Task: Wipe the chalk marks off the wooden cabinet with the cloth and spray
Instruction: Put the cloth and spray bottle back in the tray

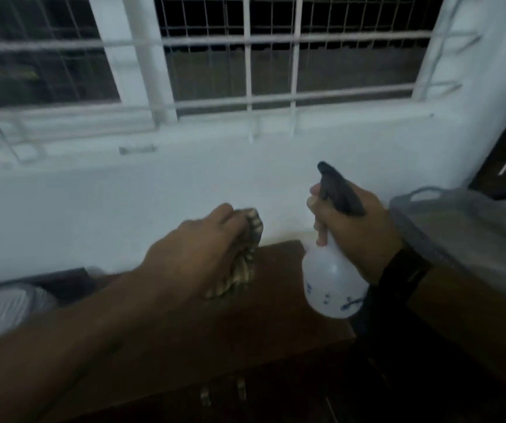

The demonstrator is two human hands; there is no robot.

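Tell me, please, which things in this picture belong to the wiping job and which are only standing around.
Belonging to the job:
- cloth, gripped by the left hand
- spray bottle, held by the right hand
- wooden cabinet

Only standing around:
- grey plastic container, right of the cabinet
- window grille
- white wall

The cabinet (276, 300) stands against the wall (123, 209), below the window grille (245, 71); the left hand (196, 254) holds the cloth (245, 264) over the cabinet's back left part; to the right, the right hand (358, 227) holds the spray bottle (331, 282) above the cabinet's right edge (nozzle pointing up and to the left); a bin (459, 227) sits right of the cabinet; two handles (221, 392) lie on its near front, below the hands.
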